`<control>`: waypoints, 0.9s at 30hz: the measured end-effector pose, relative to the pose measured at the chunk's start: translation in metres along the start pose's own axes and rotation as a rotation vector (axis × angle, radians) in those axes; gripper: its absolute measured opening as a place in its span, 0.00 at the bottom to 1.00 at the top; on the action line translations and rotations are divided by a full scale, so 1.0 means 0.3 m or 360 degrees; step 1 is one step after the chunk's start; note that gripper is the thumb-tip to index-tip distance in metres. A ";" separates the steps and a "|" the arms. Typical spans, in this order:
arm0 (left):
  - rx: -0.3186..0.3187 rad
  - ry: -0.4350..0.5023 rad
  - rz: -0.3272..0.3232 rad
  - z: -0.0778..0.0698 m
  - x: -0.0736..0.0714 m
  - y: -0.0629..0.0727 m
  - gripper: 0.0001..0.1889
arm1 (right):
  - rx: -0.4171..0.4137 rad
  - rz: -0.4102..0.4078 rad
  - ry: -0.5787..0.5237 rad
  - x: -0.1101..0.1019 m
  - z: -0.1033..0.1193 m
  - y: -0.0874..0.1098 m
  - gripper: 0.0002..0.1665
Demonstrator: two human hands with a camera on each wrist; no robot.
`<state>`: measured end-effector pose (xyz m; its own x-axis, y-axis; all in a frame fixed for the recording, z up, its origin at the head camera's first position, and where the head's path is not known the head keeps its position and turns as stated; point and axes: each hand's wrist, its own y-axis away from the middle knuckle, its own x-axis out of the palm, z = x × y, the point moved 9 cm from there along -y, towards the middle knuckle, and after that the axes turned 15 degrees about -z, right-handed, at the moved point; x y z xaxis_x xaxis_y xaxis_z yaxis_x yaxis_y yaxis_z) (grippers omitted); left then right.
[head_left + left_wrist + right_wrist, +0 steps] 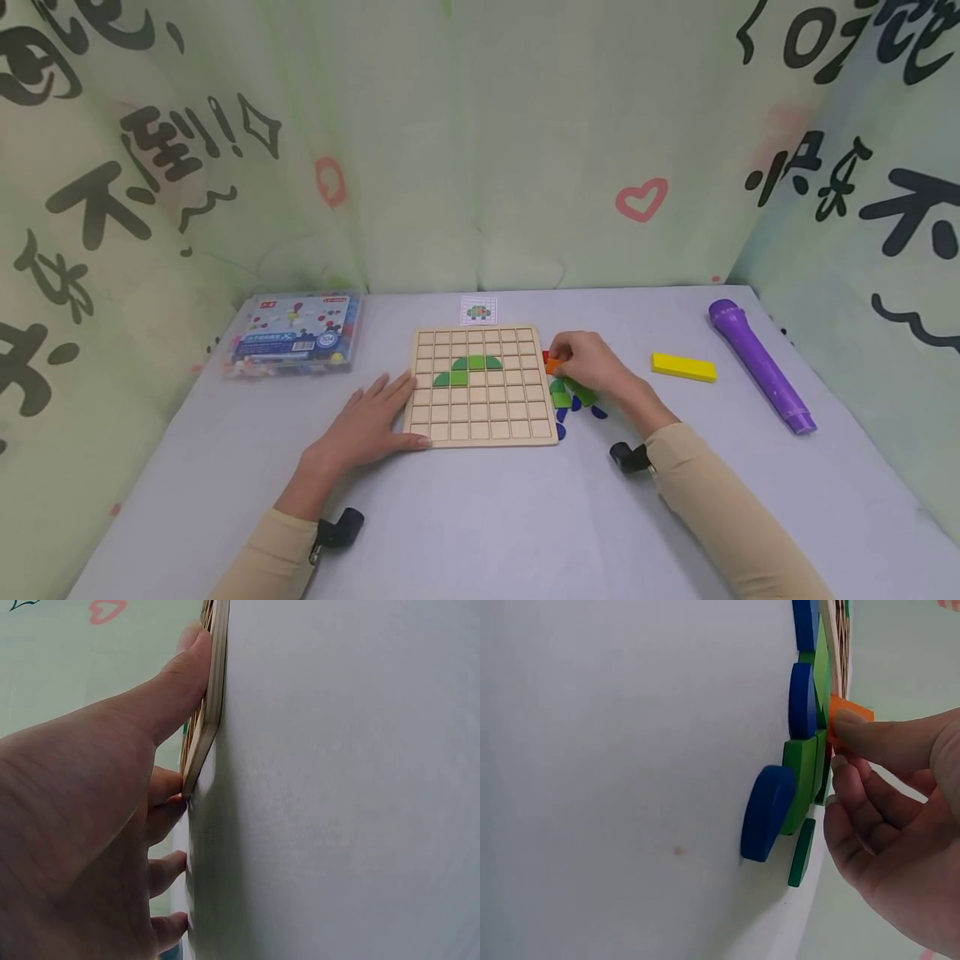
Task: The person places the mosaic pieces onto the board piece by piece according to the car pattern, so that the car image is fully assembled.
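A wooden grid board [480,412] lies flat on the table, with several green square and rounded pieces [477,363] set in its upper cells. My left hand [372,423] rests at the board's left side, fingers spread and fairly straight. Its thumb lies on the near left corner, and in the left wrist view the other fingertips reach down to the tabletop. Beyond the right edge of the board, my right hand [596,362] pinches an orange block [855,710] between thumb and fingers. Green blocks [800,780] and blue rounded blocks [768,814] lie loose below that hand.
A small picture card [477,311] lies behind the board. At the back left sits a clear plastic box [296,333] of colourful parts. To the right are a yellow bar [683,367] and a purple cylinder [761,367]. Printed curtains [480,167] enclose the table.
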<state>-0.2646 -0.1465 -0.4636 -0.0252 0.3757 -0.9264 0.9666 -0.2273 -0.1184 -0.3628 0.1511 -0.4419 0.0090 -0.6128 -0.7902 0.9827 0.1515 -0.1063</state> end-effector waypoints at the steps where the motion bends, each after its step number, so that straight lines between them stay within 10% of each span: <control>1: 0.0000 0.0001 0.0000 0.000 0.000 0.000 0.53 | -0.0007 -0.0010 -0.0004 0.000 0.002 -0.001 0.08; 10: -0.0007 0.0001 -0.0001 0.001 0.000 0.000 0.53 | -0.0101 -0.0130 -0.0183 -0.009 0.096 -0.007 0.08; 27: -0.0014 -0.0017 0.0017 0.012 0.007 -0.003 0.54 | -0.0210 -0.0066 -0.0324 0.199 0.291 -0.030 0.03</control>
<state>-0.2666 -0.1489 -0.4666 -0.0174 0.3638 -0.9313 0.9691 -0.2231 -0.1053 -0.3549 0.0455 -0.4354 0.0193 -0.7624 -0.6469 0.9504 0.2148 -0.2249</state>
